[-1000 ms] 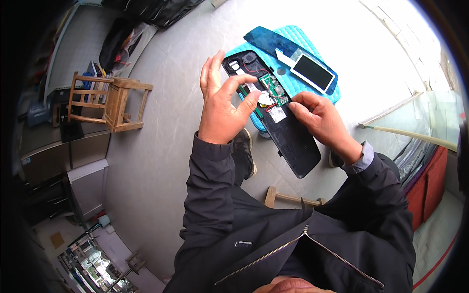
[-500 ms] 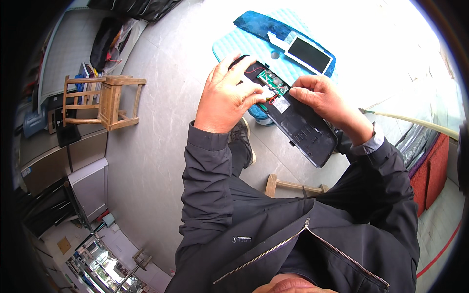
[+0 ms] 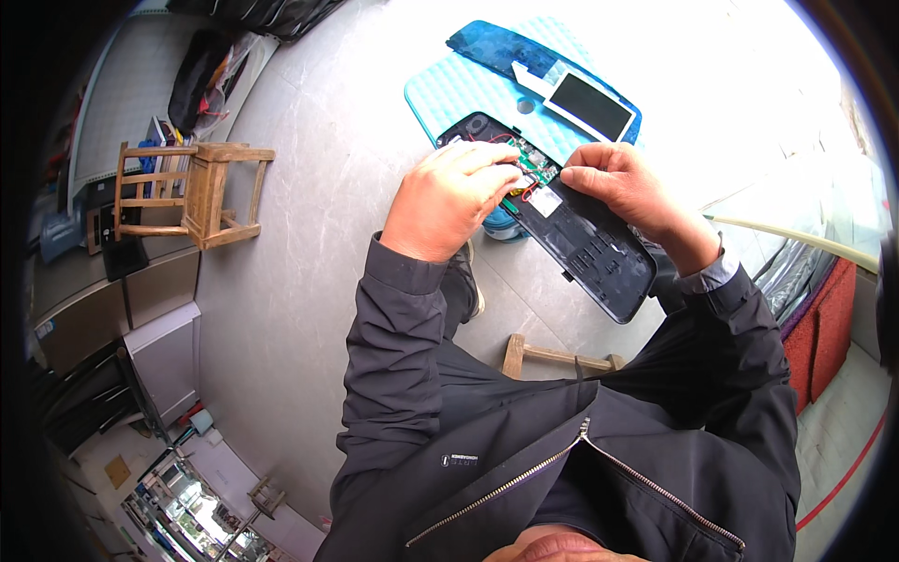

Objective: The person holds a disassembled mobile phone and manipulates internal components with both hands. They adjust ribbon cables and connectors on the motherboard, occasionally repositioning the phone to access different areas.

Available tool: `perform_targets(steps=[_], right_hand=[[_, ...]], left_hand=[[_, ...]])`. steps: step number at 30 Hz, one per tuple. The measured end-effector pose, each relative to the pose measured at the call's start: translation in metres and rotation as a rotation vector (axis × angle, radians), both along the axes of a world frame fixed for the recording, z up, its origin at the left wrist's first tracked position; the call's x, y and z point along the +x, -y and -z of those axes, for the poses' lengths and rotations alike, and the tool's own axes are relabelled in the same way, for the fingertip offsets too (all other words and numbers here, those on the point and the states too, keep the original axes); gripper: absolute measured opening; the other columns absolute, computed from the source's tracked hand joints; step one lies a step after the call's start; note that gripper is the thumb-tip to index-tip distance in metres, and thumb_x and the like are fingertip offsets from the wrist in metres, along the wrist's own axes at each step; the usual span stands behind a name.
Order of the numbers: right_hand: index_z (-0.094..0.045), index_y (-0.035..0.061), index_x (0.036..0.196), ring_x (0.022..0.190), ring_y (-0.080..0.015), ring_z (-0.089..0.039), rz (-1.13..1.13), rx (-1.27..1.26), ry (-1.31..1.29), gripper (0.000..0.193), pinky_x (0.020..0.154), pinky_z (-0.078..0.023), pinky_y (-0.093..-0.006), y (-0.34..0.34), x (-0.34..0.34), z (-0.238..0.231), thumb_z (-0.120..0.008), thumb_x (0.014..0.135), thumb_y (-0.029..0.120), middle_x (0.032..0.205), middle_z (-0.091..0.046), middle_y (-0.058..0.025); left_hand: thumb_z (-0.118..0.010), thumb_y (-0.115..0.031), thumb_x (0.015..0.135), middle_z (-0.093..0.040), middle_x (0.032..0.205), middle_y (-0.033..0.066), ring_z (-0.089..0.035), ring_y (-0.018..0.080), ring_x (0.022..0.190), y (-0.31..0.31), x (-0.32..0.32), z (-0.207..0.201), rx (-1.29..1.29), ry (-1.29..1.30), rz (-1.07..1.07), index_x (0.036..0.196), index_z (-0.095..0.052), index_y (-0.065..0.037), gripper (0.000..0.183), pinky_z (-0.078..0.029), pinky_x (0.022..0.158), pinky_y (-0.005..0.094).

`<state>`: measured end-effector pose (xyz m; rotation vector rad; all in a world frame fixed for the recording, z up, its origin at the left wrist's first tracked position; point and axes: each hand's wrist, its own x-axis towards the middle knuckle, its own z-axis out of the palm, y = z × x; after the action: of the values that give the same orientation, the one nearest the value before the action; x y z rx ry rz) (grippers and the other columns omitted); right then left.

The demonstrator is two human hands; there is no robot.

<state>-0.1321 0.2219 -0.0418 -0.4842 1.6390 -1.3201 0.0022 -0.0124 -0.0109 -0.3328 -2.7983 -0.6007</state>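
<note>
A long black plastic housing lies open-side up and slanting, its far end over a light blue quilted stool. Inside it sit a green circuit board, thin red wires, a silvery square patch and a round speaker-like part. My left hand is over the housing's left part, fingers drawn together beside the board; what they hold is hidden. At the board's right end, my right hand pinches the housing's far edge between thumb and curled fingers.
A white-framed dark screen and a blue see-through panel lie on the stool. A wooden chair stands at left; wooden stool legs show below my hands. Red mats hang at right.
My left hand has moved slightly down and its raised fingers have come together, uncovering the housing's far left end. The housing has shifted slightly right. My right hand keeps its pinch.
</note>
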Motion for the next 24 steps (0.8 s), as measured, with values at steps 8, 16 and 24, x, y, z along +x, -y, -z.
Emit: perform_targets(steps=[8, 16, 24], right_hand=[[-0.074, 0.0049, 0.097, 0.071, -0.0017, -0.060, 0.022, -0.017, 0.149, 0.021, 0.066, -0.049, -0.0206, -0.0032, 0.0005, -0.0078, -0.072, 0.105, 0.025, 0.083, -0.068, 0.0046], [-0.074, 0.0052, 0.098, 0.071, -0.0022, -0.061, 0.026, 0.003, 0.188, 0.020, 0.067, -0.050, -0.0208, -0.0039, 0.0001, -0.0072, -0.073, 0.104, 0.024, 0.084, -0.069, 0.0037], [-0.077, 0.0053, 0.100, 0.075, -0.0045, -0.066, 0.022, -0.036, 0.229, 0.023, 0.072, -0.053, -0.0224, -0.0057, -0.0030, -0.0007, -0.076, 0.102, 0.028, 0.087, -0.073, 0.0015]], left_hand=[[-0.083, -0.009, 0.090, -0.079, 0.121, 0.0058, -0.078, 0.0246, 0.104, 0.0033, 0.0055, 0.0012, 0.087, 0.086, 0.027, 0.111, -0.082, -0.008, 0.021, -0.064, 0.088, 0.0348], [-0.083, -0.007, 0.090, -0.079, 0.121, 0.0081, -0.079, 0.0253, 0.102, 0.0011, 0.0087, -0.0012, 0.121, 0.119, 0.024, 0.114, -0.082, -0.007, 0.024, -0.065, 0.087, 0.0339], [-0.083, -0.005, 0.090, -0.080, 0.120, 0.0090, -0.080, 0.0264, 0.101, -0.0026, 0.0098, -0.0030, 0.106, 0.081, 0.028, 0.115, -0.081, -0.009, 0.025, -0.066, 0.086, 0.0332]])
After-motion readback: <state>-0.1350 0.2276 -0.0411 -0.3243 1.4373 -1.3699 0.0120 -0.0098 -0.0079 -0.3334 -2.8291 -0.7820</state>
